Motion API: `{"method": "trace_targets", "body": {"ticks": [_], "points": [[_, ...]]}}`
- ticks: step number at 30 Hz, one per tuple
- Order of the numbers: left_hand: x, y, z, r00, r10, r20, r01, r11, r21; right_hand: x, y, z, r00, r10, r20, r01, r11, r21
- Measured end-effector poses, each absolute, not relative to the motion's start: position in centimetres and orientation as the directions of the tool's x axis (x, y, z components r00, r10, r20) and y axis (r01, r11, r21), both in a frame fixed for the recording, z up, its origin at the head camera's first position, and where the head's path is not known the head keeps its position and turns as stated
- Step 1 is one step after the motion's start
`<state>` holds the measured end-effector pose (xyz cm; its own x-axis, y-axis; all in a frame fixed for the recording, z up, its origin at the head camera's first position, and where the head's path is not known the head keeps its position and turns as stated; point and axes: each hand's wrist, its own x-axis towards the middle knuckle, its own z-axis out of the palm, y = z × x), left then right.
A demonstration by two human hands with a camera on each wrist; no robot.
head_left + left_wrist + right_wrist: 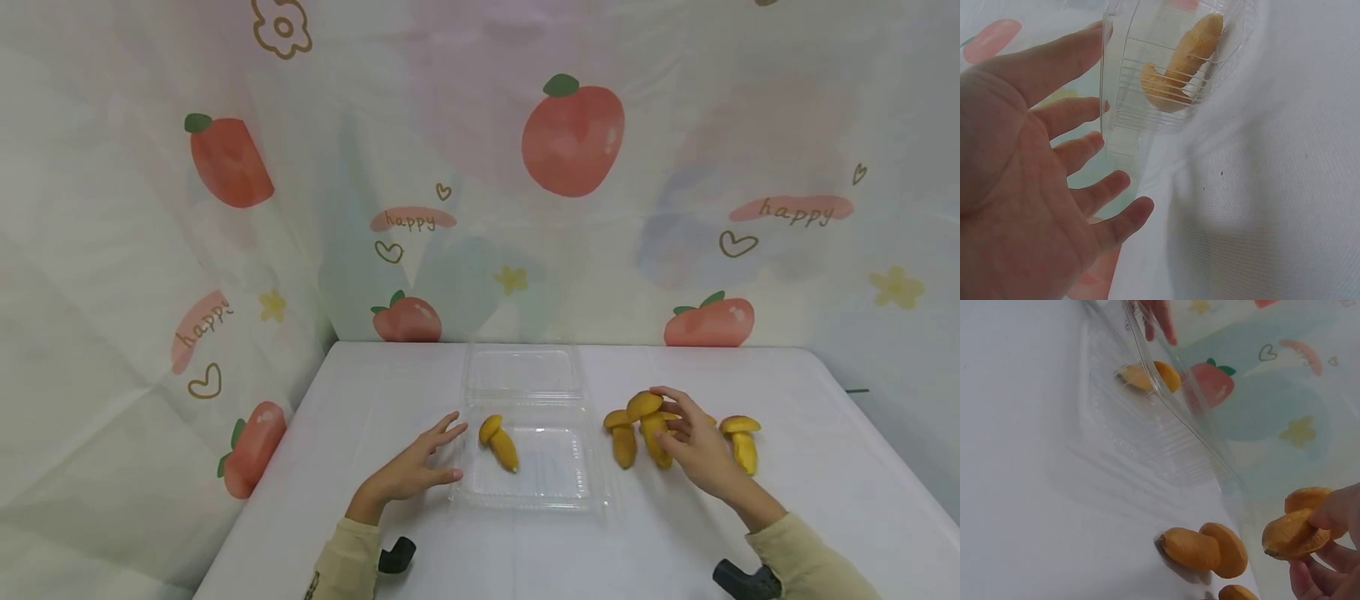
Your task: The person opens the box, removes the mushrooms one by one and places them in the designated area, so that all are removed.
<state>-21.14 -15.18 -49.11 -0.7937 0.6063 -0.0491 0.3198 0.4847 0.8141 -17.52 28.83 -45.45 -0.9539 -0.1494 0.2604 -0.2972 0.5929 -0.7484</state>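
Observation:
My right hand (697, 446) pinches a yellow-brown mushroom (654, 433) between thumb and fingers, its cap up and stem down. In the right wrist view this mushroom (1294, 536) is raised off the table. Just left of it, another mushroom (622, 442) lies on the white cloth. One mushroom (501, 446) lies in the left part of a clear plastic clamshell box (555, 462) with its lid folded back. My left hand (412, 468) is spread beside the box's left wall; in the left wrist view its straight fingers (1079, 153) are at the clear rim, holding nothing.
To the right of my right hand lies another mushroom (741, 443), with one more partly hidden behind the hand. The clear lid (522, 372) extends toward the back edge of the white table (420, 375). A printed curtain (480, 125) hangs behind.

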Motion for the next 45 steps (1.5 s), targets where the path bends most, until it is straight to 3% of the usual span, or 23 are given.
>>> {"method": "trace_targets", "body": {"ticks": [14, 22, 32, 45], "points": [[-21.4, -15.3, -49.5, -0.79, 0.611, -0.043, 0.334, 0.488, 0.807, -17.4, 32.2, -45.6, -0.961, -0.135, 0.241, -0.271, 0.634, -0.724], [-21.4, -15.4, -49.5, -0.796, 0.604, -0.044, 0.336, 0.5, 0.798, -17.4, 34.0, -45.5, -0.946, -0.119, 0.302, -0.305, 0.651, -0.695], [-21.3, -15.3, -49.4, -0.801, 0.597, -0.055, 0.323, 0.507, 0.799, -17.6, 36.9, -45.9, -0.982, -0.024, 0.189, -0.151, 0.699, -0.699], [-21.4, -15.2, -49.5, -0.81, 0.583, -0.059, 0.315, 0.519, 0.794, -17.5, 40.6, -46.7, -0.985, 0.064, 0.159, -0.061, 0.736, -0.674]]}}
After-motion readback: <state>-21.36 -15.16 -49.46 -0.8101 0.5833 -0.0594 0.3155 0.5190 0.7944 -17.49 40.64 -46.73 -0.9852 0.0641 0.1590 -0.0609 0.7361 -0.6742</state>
